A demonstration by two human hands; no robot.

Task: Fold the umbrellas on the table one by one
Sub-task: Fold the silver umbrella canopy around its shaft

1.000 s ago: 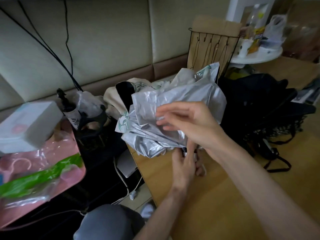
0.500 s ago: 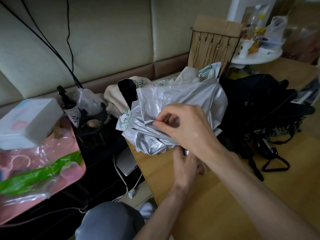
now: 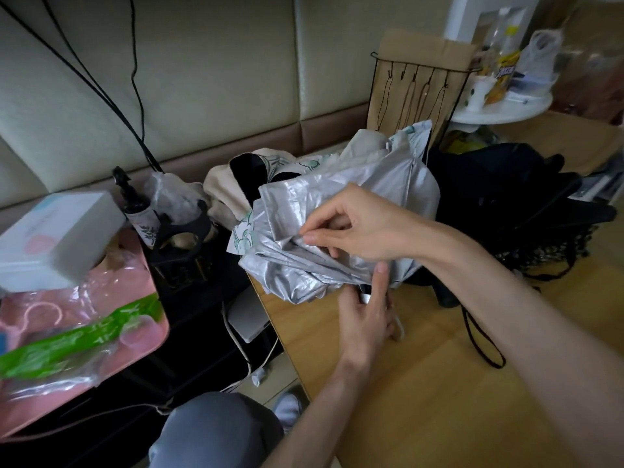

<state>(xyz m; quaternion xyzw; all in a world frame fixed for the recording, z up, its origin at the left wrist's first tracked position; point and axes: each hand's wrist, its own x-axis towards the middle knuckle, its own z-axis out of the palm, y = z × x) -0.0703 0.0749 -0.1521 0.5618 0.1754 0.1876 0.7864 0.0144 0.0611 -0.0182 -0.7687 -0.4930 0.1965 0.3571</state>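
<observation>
A silver umbrella (image 3: 297, 211) with a green leaf print on its outer side is bunched above the wooden table (image 3: 439, 383). My right hand (image 3: 364, 224) pinches a fold of its silver canopy between thumb and fingers. Below it, my left hand (image 3: 366, 312) grips the umbrella's lower end near the handle, which is mostly hidden. A black umbrella (image 3: 513, 204) lies crumpled on the table to the right, its wrist strap (image 3: 479, 339) trailing toward me. A beige umbrella (image 3: 223, 184) lies behind the silver one.
A black wire rack (image 3: 418, 92) with a brown paper bag stands behind the umbrellas. To the left sit a pink tray (image 3: 141, 346) with plastic bags, a white box (image 3: 57, 238) and a black holder (image 3: 179, 238). Cables (image 3: 243, 349) hang beside the table's left edge.
My right hand went from spread fingers on the silver canopy to pinching a fold of it. My left hand stayed at the umbrella's lower end.
</observation>
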